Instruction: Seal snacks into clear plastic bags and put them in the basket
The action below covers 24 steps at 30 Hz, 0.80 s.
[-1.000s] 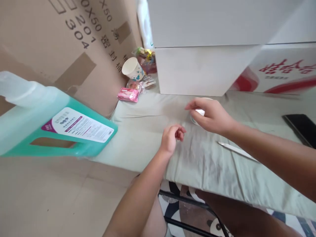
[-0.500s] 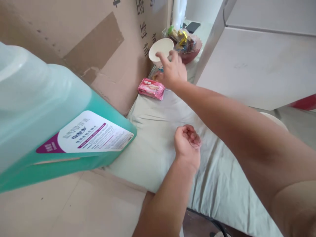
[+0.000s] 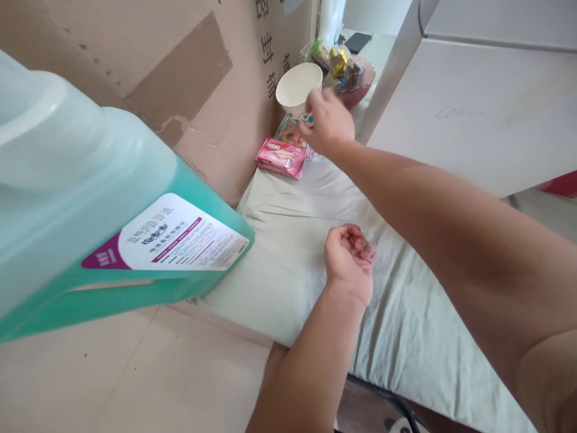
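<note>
My right hand (image 3: pixel 330 123) is reached out at the right side of a white paper tub (image 3: pixel 297 90) with a blue-green pattern. Its fingers are bent, a gap shows between thumb and forefinger, and I see nothing held; whether it touches the tub is unclear. My left hand (image 3: pixel 350 255) rests on the pale green cloth (image 3: pixel 288 258), palm turned up, fingers loosely curled in with nothing visible in them. Just in front of the tub lie a pink wafer packet (image 3: pixel 280 157) and a clear-wrapped snack (image 3: pixel 293 135), partly covered.
A large jug of green liquid (image 3: pixel 148 180) looms close on the left. Behind it stands a cardboard box (image 3: pixel 180 78). A pinkish bowl (image 3: pixel 358 93) of wrapped snacks and a dark phone (image 3: pixel 358 42) lie farther back. A white cabinet-like block (image 3: pixel 473 114) borders the right.
My right hand has drawn from over the tub's rim down to its right side, fingers more bent. My left hand keeps its pose. The whole view has shifted slightly.
</note>
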Motion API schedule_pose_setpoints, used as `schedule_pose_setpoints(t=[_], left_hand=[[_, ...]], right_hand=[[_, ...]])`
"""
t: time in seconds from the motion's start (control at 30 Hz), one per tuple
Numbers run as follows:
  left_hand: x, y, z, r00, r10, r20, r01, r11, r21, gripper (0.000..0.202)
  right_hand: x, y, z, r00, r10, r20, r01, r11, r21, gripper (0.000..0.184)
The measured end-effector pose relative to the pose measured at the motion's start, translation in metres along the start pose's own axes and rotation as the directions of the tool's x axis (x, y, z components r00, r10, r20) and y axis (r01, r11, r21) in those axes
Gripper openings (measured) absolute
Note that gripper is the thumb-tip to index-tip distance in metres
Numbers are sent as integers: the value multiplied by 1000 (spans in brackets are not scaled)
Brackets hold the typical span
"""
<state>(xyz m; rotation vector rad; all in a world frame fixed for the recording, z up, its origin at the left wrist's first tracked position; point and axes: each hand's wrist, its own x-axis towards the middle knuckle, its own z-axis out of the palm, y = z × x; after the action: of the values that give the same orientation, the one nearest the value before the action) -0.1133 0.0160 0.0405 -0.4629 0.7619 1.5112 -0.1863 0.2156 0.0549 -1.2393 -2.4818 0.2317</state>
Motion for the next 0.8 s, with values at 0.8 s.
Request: schedule_pose_setpoints(t=[0.8], left_hand=[[-7, -11, -6, 1000, 10, 30, -12, 998, 59, 23]], right_hand=[[-60, -28, -1, 827, -39, 561, 193, 957, -217, 95]])
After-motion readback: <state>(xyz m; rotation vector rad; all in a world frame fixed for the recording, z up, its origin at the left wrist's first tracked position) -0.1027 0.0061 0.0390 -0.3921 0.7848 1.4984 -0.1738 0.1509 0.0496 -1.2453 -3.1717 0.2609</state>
